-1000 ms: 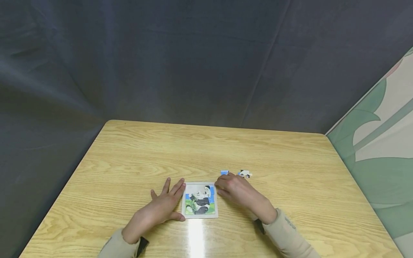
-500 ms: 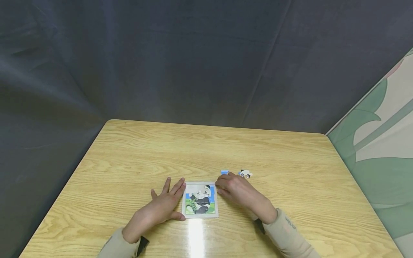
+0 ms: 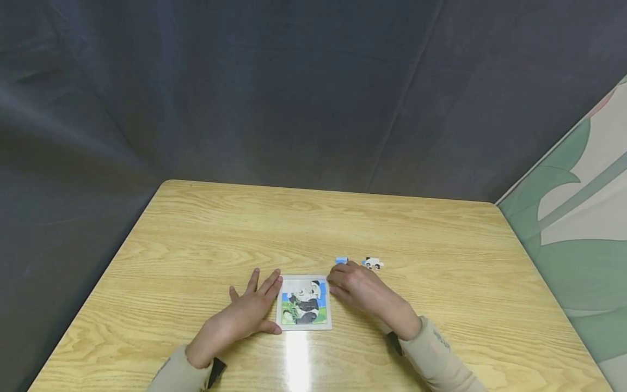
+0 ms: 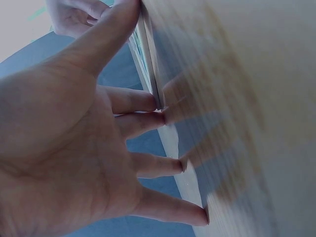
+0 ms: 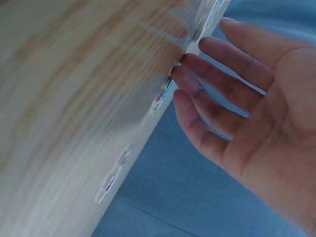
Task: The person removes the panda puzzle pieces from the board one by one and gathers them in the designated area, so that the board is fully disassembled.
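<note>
A small panda jigsaw puzzle [image 3: 308, 307] lies in a square pale tray [image 3: 306, 328] near the front of the table. The tray's upper left part shows a plain pale area. At the tray's left edge rests my left hand [image 3: 245, 311], fingers straight and spread, thumb near the lower corner. My right hand [image 3: 360, 288] is at the opposite edge, its fingers bent a little, and the right wrist view shows nothing held. Just beyond its knuckles lies a blue puzzle piece [image 3: 341, 260], partly hidden by the hand. A panda-face piece [image 3: 374, 263] lies farther right.
The wood-grain table [image 3: 220, 228] extends around the tray on all sides. Behind it hangs a dark curtain [image 3: 294, 98], and a leaf-patterned cloth [image 3: 578, 234] borders the right side. A bright reflection shows on the tabletop in front of the tray.
</note>
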Tool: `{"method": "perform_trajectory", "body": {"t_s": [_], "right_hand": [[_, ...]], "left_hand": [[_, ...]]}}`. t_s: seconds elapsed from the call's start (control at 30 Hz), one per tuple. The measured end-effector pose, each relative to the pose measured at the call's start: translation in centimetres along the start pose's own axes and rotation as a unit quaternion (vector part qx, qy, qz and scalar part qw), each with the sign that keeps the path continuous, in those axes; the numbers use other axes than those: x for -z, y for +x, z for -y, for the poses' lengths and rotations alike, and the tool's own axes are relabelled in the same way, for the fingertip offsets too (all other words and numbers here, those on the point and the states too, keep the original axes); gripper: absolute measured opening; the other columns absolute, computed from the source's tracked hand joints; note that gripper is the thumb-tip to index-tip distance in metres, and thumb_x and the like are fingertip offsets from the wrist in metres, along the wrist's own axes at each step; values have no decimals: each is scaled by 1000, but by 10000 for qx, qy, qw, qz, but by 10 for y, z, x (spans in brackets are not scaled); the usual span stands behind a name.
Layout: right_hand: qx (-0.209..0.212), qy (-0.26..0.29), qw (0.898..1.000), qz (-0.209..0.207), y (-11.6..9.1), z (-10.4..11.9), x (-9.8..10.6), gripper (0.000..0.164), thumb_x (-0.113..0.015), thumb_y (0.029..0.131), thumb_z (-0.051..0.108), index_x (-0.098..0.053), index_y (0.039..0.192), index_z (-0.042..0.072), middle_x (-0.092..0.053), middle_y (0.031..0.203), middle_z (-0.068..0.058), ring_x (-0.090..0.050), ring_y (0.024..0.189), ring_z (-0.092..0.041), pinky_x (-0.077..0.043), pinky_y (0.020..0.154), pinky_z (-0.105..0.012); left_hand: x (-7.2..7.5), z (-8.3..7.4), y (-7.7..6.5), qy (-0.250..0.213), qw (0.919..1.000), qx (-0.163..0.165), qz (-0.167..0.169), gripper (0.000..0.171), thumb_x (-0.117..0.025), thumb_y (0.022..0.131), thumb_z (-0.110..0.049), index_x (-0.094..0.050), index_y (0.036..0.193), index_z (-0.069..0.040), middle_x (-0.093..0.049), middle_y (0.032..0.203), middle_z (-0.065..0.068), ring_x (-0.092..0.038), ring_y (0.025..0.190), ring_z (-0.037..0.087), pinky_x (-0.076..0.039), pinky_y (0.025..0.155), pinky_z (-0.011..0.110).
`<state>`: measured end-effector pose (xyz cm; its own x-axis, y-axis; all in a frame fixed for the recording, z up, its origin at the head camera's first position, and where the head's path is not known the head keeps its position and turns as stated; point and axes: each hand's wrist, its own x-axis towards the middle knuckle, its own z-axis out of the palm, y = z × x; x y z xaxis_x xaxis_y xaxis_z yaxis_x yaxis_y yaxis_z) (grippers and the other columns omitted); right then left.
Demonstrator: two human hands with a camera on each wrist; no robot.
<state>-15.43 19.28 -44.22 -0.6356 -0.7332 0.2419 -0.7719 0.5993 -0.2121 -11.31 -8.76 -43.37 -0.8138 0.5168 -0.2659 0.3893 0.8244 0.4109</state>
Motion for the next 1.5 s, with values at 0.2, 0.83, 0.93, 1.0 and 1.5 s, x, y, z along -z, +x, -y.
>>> {"method": "perform_trajectory", "body": {"t_s": [0.2,0.83,0.93,1.0,1.5], "right_hand": [[-25,12,10000,22,1,0,0,17,-72,86,14,-72,100,5,-69,98,-5,-64,91,-20,-51,89,-42],[-101,27,9999,82,0,1,0,17,-73,85,14,-72,100,5,-68,101,-6,-63,94,-22,-49,90,-44],[-124,44,9999,105,0,1,0,18,-72,86,14,-72,101,5,-67,102,-7,-63,95,-23,-47,94,-49],[-146,58,9998,123,-1,1,1,18,-72,86,14,-72,101,5,-67,103,-7,-63,96,-24,-46,96,-51],[-200,128,9996,177,-1,2,1,19,-72,86,14,-71,102,5,-67,104,-7,-63,98,-23,-46,96,-48]], "left_hand": [[1,0,0,-9,10000,-14,-14,98,-75,75,-42,-28,150,-1,-17,160,11,-7,140,52,-20,83,85],[-1,0,0,-2,10000,38,32,98,-75,74,-42,-28,151,-2,-16,160,10,-6,141,51,-20,84,84],[0,0,0,0,10000,15,26,98,-75,75,-42,-28,151,-2,-16,160,10,-6,141,51,-20,84,84],[0,0,-1,-4,10000,6,26,98,-74,75,-42,-28,151,-1,-15,160,10,-6,141,52,-20,84,84],[-1,0,0,-8,10000,37,68,98,-74,75,-42,-27,151,-2,-15,160,10,-5,141,51,-20,84,84]]}}
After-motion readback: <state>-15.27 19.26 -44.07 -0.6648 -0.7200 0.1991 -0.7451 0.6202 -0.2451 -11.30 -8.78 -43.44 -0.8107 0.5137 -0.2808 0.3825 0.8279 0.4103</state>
